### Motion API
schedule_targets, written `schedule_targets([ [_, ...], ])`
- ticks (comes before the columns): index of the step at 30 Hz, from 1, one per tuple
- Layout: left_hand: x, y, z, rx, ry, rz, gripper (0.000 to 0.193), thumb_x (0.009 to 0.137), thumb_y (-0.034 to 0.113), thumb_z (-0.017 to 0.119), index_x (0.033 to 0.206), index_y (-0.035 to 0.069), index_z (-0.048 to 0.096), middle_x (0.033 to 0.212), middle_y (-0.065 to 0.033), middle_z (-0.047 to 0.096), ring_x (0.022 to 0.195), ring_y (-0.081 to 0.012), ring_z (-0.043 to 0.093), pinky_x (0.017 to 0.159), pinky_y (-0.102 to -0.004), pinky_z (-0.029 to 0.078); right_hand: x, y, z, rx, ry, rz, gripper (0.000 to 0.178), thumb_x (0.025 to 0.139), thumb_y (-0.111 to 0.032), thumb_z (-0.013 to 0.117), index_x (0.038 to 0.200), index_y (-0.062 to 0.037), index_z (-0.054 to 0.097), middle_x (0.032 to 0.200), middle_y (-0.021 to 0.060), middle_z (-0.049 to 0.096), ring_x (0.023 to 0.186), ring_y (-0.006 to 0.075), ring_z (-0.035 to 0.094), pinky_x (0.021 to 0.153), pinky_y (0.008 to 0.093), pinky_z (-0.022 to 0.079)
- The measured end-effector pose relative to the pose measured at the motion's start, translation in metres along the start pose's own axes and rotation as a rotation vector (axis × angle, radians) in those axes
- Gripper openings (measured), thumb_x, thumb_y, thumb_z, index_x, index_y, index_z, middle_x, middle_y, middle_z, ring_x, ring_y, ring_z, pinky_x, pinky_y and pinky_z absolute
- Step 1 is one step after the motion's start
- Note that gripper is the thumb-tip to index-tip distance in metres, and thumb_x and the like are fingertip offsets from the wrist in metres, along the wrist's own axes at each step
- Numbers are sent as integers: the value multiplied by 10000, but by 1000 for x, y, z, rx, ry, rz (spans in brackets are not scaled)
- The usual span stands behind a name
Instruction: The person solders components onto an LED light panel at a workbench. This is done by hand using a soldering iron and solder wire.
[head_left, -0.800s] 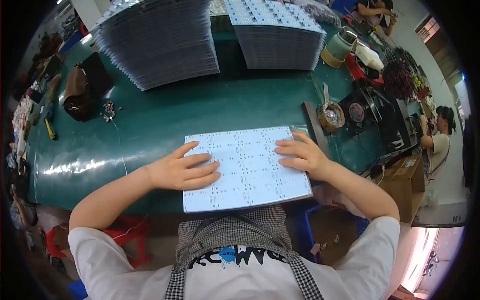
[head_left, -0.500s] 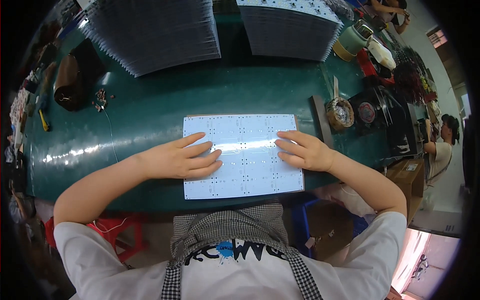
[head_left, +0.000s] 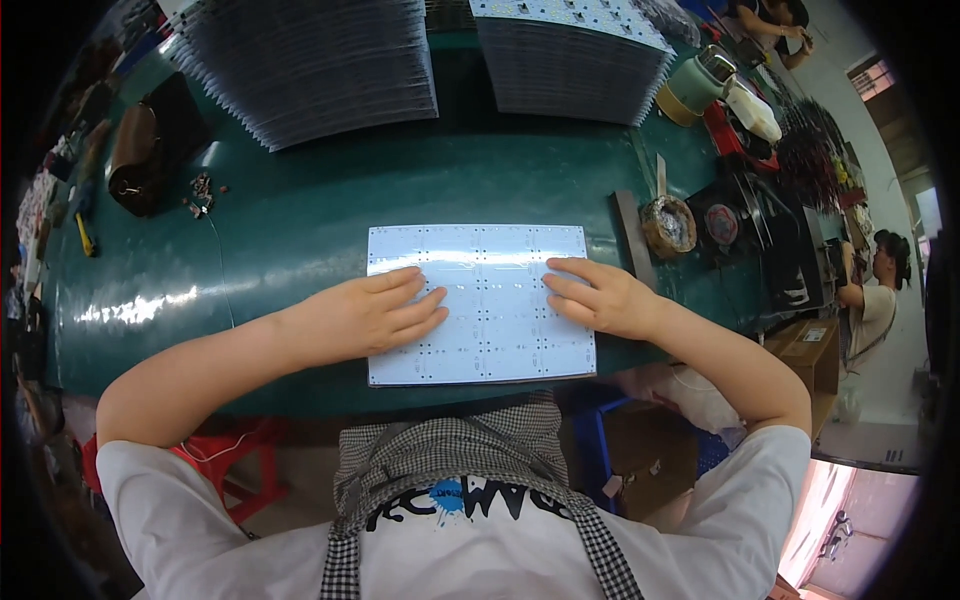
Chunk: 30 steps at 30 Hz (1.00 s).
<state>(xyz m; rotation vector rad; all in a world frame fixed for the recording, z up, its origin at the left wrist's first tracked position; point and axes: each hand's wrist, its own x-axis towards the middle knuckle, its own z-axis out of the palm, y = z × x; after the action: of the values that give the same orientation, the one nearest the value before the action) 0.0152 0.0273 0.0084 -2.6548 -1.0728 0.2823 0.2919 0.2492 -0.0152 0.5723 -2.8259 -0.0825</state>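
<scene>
Centrally, a white rectangular circuit panel (head_left: 492, 325) lies on the near side of a glossy green worktop (head_left: 330, 195); left hand (head_left: 372, 315) and right hand (head_left: 615, 300), loosely spread, rest on it.

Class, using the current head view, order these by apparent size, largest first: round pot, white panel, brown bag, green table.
1. Green table
2. White panel
3. Brown bag
4. Round pot

All four look clearly different in size.

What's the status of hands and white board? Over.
Left hand and right hand resting open on white board. Board at near side of green table. Dark bar right of board, apart.
</scene>
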Motion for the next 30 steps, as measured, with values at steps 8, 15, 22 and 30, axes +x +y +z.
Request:
schedule_targets([
  [8,1,5,-2,-89,-6,-63,462,847,144,564,1290,57,466,1355,-93,482,1252,-258,462,1121,-413,318,19,-23,-31,-141,-388,89,307,764,-72,581,1058,7,544,1241,140,523,1259,319,449,1026,415,417],
  [15,4,3,-18,-204,-78,-156,535,823,89,569,1336,111,419,1369,-104,462,1297,-272,419,1135,-525,234,9,-44,-37,211,19,649,414,745,63,541,1154,1,546,1232,152,558,1196,284,520,996,401,431],
  [22,-42,52,-4,-1198,375,-1172,653,764,-114,458,1385,58,358,1329,-188,466,1149,-276,500,976,-393,419,-29,-90,-10,1241,587,1398,488,889,-24,490,1368,5,401,1234,178,577,1111,232,576,923,314,456],
  [30,-27,98,6,-1739,709,-1299,782,748,-143,385,1480,81,226,1379,-200,427,1063,-200,502,917,-310,453,-13,-79,5,1327,785,1498,442,926,-100,445,1348,28,421,1260,191,557,1153,239,551,962,325,435],
])
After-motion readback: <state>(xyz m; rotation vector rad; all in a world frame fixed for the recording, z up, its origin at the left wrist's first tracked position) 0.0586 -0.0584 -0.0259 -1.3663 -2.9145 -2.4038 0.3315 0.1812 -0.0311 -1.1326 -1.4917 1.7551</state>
